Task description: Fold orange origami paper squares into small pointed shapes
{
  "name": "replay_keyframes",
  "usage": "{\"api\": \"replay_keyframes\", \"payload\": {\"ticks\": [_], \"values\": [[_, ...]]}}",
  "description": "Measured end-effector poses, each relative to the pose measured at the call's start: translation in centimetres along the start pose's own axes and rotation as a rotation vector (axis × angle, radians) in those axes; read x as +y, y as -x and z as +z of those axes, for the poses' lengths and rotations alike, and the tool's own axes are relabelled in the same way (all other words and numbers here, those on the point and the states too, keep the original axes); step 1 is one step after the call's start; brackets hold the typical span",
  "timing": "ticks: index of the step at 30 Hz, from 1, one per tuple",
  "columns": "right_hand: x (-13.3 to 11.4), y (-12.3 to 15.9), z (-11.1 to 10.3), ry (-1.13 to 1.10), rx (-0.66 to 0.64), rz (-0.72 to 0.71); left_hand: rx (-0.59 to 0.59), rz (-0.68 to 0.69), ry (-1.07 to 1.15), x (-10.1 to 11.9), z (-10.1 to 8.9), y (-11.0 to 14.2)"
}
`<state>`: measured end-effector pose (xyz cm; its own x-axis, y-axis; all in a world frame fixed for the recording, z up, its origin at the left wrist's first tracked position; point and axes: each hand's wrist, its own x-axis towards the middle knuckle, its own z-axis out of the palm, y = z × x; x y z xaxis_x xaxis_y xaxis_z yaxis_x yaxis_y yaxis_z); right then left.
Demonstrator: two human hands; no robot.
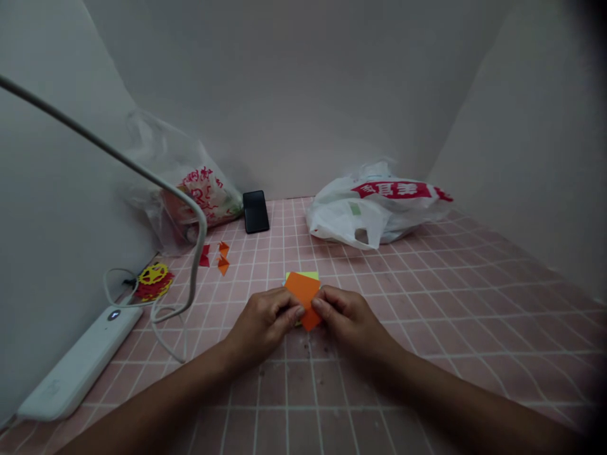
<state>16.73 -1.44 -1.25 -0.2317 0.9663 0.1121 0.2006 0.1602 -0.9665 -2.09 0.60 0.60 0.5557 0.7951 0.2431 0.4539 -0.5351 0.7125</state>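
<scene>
Left hand, right hand: fingers gripping orange paper between them, by its near part; yellow paper shows just beyond. Judgement: pinch lightly, evenly; keep sheet flat, avoiding stray creases.

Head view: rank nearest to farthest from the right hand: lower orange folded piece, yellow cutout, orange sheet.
From the right hand:
1. Orange sheet: in its grip.
2. Lower orange folded piece: off to the left.
3. Yellow cutout: farther left, near the wall.
</scene>
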Motion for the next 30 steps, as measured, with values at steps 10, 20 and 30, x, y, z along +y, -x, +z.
{"api": "replay_keyframes", "payload": {"ticks": [10,20,30], "values": [[0.1,0.1,0.1,-0.111,-0.027,0.058,-0.004,0.004,0.021,-0.4,0.0,-0.1],[0.1,0.0,0.0,-0.013,0.078,-0.001,0.047,-0.160,0.294,-1.0,0.6,0.0],[0.0,0.1,0.2,-0.001,-0.040,-0.032,0.034,-0.202,0.315,-0.3,0.1,-0.2]]}}
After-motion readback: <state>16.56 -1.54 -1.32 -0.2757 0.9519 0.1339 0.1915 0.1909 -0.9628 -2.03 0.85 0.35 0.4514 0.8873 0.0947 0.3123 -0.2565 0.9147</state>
